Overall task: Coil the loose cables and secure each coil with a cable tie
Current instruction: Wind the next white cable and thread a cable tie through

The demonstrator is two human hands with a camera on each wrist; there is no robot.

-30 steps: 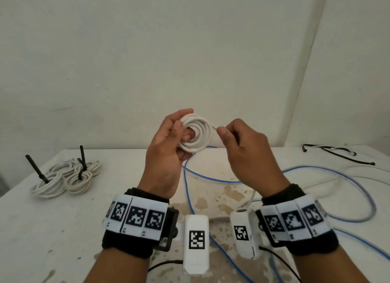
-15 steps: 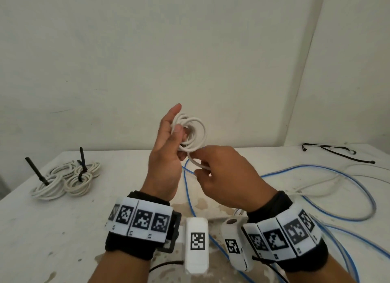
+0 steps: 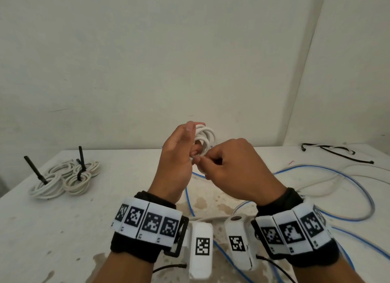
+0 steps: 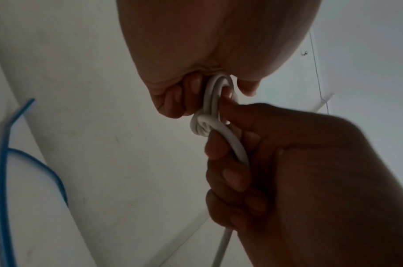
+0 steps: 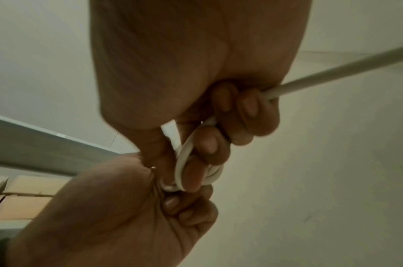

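Observation:
A small coil of white cable point(image 3: 205, 138) is held up above the table, in front of the wall. My left hand point(image 3: 179, 154) grips the coil point(image 4: 215, 103) between thumb and curled fingers. My right hand point(image 3: 228, 162) sits just below and right of it, fingers curled round the white cable's loose strand point(image 4: 232, 142) where it leaves the coil. In the right wrist view the strand point(image 5: 333, 71) runs out past my right fingers, and the coil point(image 5: 193, 171) sits between both hands. The rest of the white cable point(image 3: 329, 177) trails over the table.
Two tied white coils point(image 3: 65, 177) with black cable ties point(image 3: 81, 163) standing up lie at the table's far left. A loose blue cable point(image 3: 348, 187) loops across the right half. Black ties point(image 3: 333, 153) lie at the far right. The table point(image 3: 63, 230) has stains near the middle.
My right hand has come down from the coil's right side to its lower edge, bringing the strand round. The left hand has tilted the coil more edge-on.

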